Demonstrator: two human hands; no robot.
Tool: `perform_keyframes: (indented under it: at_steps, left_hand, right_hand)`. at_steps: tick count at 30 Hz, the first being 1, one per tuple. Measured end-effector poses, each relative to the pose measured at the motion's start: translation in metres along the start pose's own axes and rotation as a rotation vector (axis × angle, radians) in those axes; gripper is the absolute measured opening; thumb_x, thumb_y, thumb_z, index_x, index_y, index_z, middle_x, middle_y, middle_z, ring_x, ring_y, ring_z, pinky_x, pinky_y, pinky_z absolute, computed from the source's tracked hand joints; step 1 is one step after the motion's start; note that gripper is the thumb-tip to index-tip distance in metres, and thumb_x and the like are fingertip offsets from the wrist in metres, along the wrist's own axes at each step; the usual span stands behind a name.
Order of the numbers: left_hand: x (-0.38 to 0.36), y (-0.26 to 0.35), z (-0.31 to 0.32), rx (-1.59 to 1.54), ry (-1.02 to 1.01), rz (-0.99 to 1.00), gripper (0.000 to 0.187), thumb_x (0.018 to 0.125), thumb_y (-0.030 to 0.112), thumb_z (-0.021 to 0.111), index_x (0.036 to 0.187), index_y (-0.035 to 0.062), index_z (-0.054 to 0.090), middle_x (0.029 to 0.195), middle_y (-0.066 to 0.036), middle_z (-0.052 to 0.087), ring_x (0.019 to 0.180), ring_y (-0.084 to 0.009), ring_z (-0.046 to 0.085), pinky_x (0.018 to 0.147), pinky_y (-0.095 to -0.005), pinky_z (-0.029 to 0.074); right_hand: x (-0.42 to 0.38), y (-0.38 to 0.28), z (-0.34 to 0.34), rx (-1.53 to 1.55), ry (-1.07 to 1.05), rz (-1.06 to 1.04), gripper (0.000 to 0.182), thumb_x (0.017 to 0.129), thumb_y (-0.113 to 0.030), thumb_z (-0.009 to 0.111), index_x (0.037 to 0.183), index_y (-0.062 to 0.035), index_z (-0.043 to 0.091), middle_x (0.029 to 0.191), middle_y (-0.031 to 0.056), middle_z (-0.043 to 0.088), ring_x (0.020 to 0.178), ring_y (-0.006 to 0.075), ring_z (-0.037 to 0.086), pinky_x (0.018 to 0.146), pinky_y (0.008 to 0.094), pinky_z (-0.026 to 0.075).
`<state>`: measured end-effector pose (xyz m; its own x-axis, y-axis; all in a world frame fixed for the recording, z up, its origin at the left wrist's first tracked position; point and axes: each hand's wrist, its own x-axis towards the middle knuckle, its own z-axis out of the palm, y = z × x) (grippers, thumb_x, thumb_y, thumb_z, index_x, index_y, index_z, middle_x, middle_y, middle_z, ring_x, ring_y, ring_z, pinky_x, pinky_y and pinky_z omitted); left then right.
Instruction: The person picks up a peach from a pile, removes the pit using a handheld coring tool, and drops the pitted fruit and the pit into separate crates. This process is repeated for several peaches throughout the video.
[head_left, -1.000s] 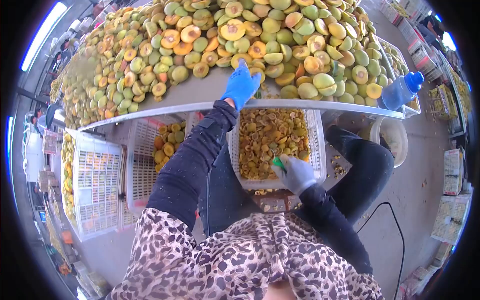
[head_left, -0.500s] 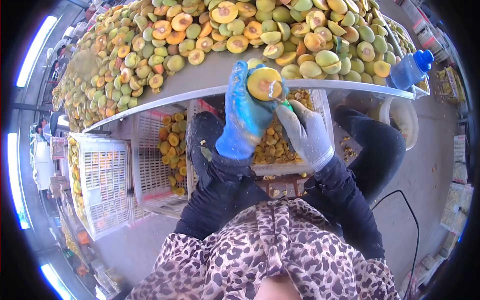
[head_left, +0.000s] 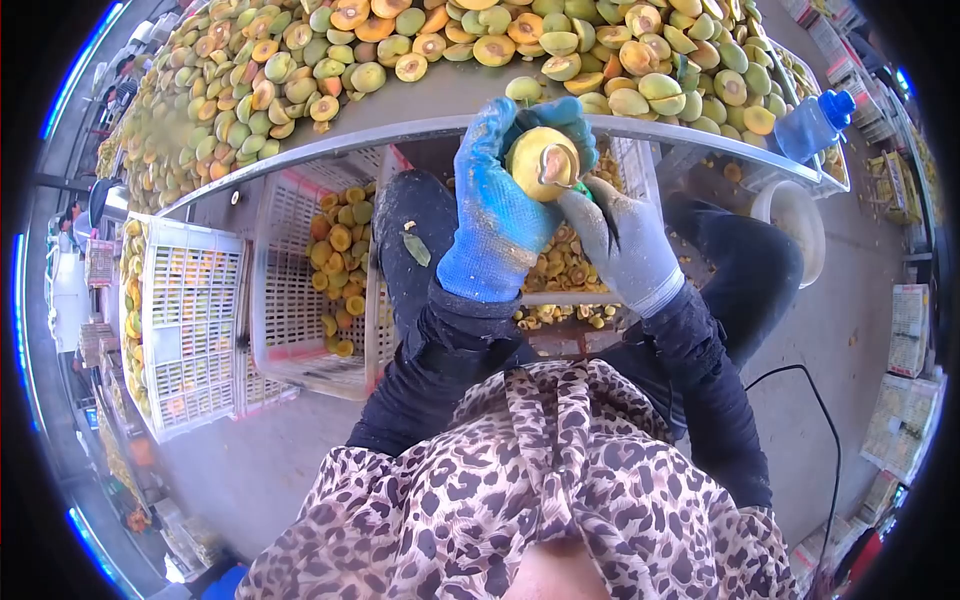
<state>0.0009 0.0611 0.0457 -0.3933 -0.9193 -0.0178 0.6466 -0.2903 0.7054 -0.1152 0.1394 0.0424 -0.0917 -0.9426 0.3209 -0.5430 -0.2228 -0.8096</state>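
My left hand (head_left: 495, 225), in a blue coated glove, is closed around a yellow-green halved peach (head_left: 530, 160) just in front of the table edge. Its cut face is turned toward my right hand (head_left: 632, 245), which wears a grey glove. That hand grips a pitting tool by its green handle (head_left: 583, 189), mostly hidden by the fingers. The tool's thin metal loop sits at the brownish centre of the cut face. Beyond the left fingertips, another peach piece (head_left: 523, 89) lies on the tabletop.
Halved peaches (head_left: 330, 72) are heaped across the metal-edged table (head_left: 400, 128). A blue bottle (head_left: 805, 128) stands at its right corner, above a white bucket (head_left: 815, 240). Plastic crates (head_left: 195, 325) with fruit are at left. Fruit scraps (head_left: 565, 265) lie below my hands; a black cable (head_left: 835, 440) crosses the floor.
The peach half has turned from facing up to tilting toward my right hand, the loop staying at its centre. The whole view has shifted slightly.
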Motion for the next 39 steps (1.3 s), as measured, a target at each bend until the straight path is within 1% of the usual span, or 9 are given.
perform_keyframes:
  at_steps: [4, 6, 16, 19, 21, 25, 29, 31, 39]
  left_hand:
    - [-0.009, -0.003, -0.001, 0.114, 0.094, 0.029, 0.05, 0.095, 0.043, 0.043, 0.101, -0.0047, 0.057, 0.093, -0.015, 0.063, 0.082, -0.0297, 0.063, 0.077, -0.0394, 0.053]
    - [-0.013, -0.012, -0.011, 0.675, -0.123, 0.46, 0.044, 0.097, 0.04, 0.042, 0.095, -0.0014, 0.056, 0.086, -0.013, 0.063, 0.078, -0.0274, 0.063, 0.073, -0.0385, 0.054]
    - [-0.025, -0.006, 0.008, 0.301, -0.001, 0.144, 0.041, 0.099, 0.038, 0.038, 0.094, 0.001, 0.056, 0.083, -0.01, 0.062, 0.076, -0.0225, 0.062, 0.073, -0.0315, 0.052]
    - [-0.02, -0.01, 0.009, 0.66, 0.019, 0.32, 0.046, 0.1, 0.04, 0.034, 0.093, 0.0002, 0.056, 0.083, -0.01, 0.062, 0.075, -0.0229, 0.061, 0.072, -0.0311, 0.052]
    - [-0.026, -0.005, 0.017, 0.138, -0.025, 0.215, 0.046, 0.101, 0.037, 0.03, 0.095, -0.0005, 0.056, 0.085, -0.011, 0.062, 0.076, -0.0223, 0.06, 0.072, -0.0314, 0.051]
    - [-0.027, -0.002, 0.013, 0.297, -0.036, 0.132, 0.044, 0.1, 0.036, 0.035, 0.098, -0.0023, 0.056, 0.09, -0.013, 0.064, 0.081, -0.0248, 0.063, 0.073, -0.0354, 0.053]
    - [-0.029, 0.004, 0.012, 0.113, -0.087, 0.033, 0.045, 0.099, 0.038, 0.039, 0.094, -0.0027, 0.057, 0.081, -0.014, 0.064, 0.071, -0.0267, 0.063, 0.069, -0.0366, 0.053]
    - [-0.027, 0.003, 0.016, 0.077, -0.097, 0.079, 0.046, 0.099, 0.038, 0.038, 0.09, -0.0025, 0.058, 0.078, -0.015, 0.063, 0.068, -0.0266, 0.062, 0.067, -0.0368, 0.052]
    - [-0.014, 0.001, 0.009, 0.294, -0.223, 0.24, 0.056, 0.099, 0.041, 0.033, 0.072, -0.0007, 0.058, 0.066, -0.016, 0.06, 0.061, -0.0269, 0.059, 0.062, -0.0369, 0.049]
  right_hand:
    - [-0.007, -0.002, -0.003, -0.094, -0.098, 0.044, 0.037, 0.092, -0.034, 0.055, 0.088, 0.0023, 0.061, 0.062, 0.0235, 0.058, 0.058, 0.0391, 0.06, 0.053, 0.0458, 0.045]
    - [-0.007, 0.002, -0.008, -0.227, -0.194, -0.025, 0.04, 0.093, -0.036, 0.053, 0.088, 0.0031, 0.06, 0.061, 0.0243, 0.058, 0.058, 0.0398, 0.06, 0.054, 0.0466, 0.046]
    - [-0.015, -0.007, -0.009, -0.099, -0.269, 0.105, 0.044, 0.095, -0.036, 0.05, 0.098, 0.0065, 0.061, 0.068, 0.0212, 0.062, 0.06, 0.0293, 0.063, 0.06, 0.039, 0.049]
    - [-0.01, -0.031, -0.022, 0.291, -0.355, 0.355, 0.045, 0.097, -0.035, 0.046, 0.101, 0.0076, 0.061, 0.072, 0.0158, 0.065, 0.064, 0.0219, 0.062, 0.064, 0.0363, 0.049]
    - [-0.011, -0.038, -0.024, 0.485, -0.509, 0.653, 0.046, 0.097, -0.035, 0.046, 0.098, 0.008, 0.061, 0.073, 0.0132, 0.067, 0.068, 0.0229, 0.063, 0.064, 0.0373, 0.048]
    - [-0.013, 0.001, -0.02, 0.044, -0.252, -0.042, 0.048, 0.097, -0.037, 0.046, 0.091, 0.0081, 0.061, 0.06, 0.0056, 0.06, 0.053, 0.0219, 0.059, 0.053, 0.0378, 0.046]
    - [-0.017, -0.005, -0.019, -0.011, -0.31, -0.013, 0.051, 0.096, -0.041, 0.047, 0.086, 0.0064, 0.061, 0.056, 0.0027, 0.056, 0.046, 0.0174, 0.055, 0.046, 0.0331, 0.044]
    - [-0.018, -0.02, -0.023, 0.674, -0.558, 0.65, 0.053, 0.095, -0.046, 0.047, 0.077, 0.0028, 0.059, 0.052, 0.0022, 0.053, 0.041, 0.0129, 0.051, 0.04, 0.0273, 0.041]
    - [-0.015, -0.033, -0.028, 0.662, -0.562, 0.737, 0.055, 0.093, -0.052, 0.047, 0.07, -0.002, 0.053, 0.05, 0.0008, 0.046, 0.037, 0.009, 0.045, 0.036, 0.0237, 0.039]
